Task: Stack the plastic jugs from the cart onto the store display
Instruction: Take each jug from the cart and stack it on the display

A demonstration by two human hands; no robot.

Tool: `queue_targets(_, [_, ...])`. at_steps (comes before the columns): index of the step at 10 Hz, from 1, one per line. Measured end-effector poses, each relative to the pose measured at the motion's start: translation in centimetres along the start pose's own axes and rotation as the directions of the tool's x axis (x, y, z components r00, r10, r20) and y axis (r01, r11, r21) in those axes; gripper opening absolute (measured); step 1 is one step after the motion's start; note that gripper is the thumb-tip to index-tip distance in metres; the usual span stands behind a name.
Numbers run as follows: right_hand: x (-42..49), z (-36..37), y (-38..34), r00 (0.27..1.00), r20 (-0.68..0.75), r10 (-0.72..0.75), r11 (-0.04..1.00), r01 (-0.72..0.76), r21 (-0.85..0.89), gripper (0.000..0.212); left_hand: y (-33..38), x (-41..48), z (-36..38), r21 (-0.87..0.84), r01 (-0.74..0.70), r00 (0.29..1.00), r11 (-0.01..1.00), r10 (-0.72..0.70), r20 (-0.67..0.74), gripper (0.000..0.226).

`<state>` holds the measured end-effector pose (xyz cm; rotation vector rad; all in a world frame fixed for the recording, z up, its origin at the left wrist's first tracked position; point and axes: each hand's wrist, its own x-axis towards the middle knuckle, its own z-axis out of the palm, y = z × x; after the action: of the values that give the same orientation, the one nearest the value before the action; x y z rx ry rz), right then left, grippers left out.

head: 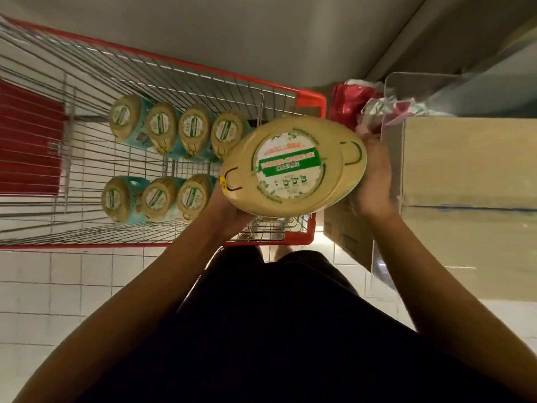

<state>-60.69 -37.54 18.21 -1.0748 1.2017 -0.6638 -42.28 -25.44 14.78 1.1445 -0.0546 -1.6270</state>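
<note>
At the far left the wire cart [312, 100] holds the seven remaining jugs [162, 128] in two rows, four in the far row and three in the near one, all with their tan lids turned up at the camera. Just right of them the left hand [229, 209] carries the held jug [290, 164] from below. Its fingers are hidden under the body, so I cannot tell whether they wrap it or lie flat. The held jug hangs over the cart's right end, lid toward the camera, with the lid's long axis running from near-left to far-right. The right hand [376, 181] presses its far-right flank, fingers curling round the edge, and is plainly the hand nearer the goal. The display [470, 245] lies straight to the right, beyond a clear panel [390, 170] standing just beside that right hand. The move probably turns on lifting the jug over that upright edge, not pushing it sideways. Bare tan surface shows beyond the panel, so there seems to be room to set it down. Red packs [347, 104] crowd the far corner between cart and display.
</note>
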Motion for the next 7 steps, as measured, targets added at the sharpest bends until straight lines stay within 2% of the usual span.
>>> queue_targets(1, [-2.6, -0.8, 0.9, 0.998, -0.056, 0.024, 0.999, -0.022, 0.045, 0.042, -0.6, -0.9, 0.8, 0.146, 0.016, 0.997, 0.989, -0.005, -0.081, 0.074])
queue_targets(2, [-5.3, -1.4, 1.6, 0.98, -0.192, 0.053, 0.998, -0.058, -0.019, 0.042, -1.0, -1.9, 1.6, 0.198, 0.093, 0.995, 0.976, -0.087, -0.039, 0.061])
queue_targets(3, [-8.0, -2.2, 2.4, 0.932, -0.357, 0.06, 0.998, -0.048, 0.041, 0.043, -1.5, -1.9, 1.7, 0.189, 0.204, 0.978, 0.961, -0.206, -0.006, 0.053])
queue_targets(4, [-10.6, -2.7, 3.7, 0.829, -0.527, 0.186, 0.982, -0.141, 0.125, 0.045, -2.0, -2.7, 3.0, 0.195, 0.22, 0.969, 0.956, -0.237, 0.066, 0.051])
queue_targets(5, [-14.4, -2.9, 6.3, 0.747, -0.632, 0.206, 0.977, -0.116, 0.181, 0.032, -3.1, -3.4, 3.4, 0.185, 0.336, 0.938, 0.923, -0.346, 0.025, 0.053])
queue_targets(6, [-19.4, -2.7, 8.5, 0.626, -0.742, 0.239, 0.943, 0.033, 0.331, 0.015, -4.5, -4.5, 4.4, 0.295, 0.398, 0.892, 0.869, -0.442, 0.096, 0.049])
queue_targets(7, [-23.5, -3.1, 9.6, 0.531, -0.807, 0.258, 0.959, -0.043, 0.279, 0.023, -6.8, -5.6, 5.9, 0.37, 0.438, 0.852, 0.819, -0.51, 0.119, 0.053])
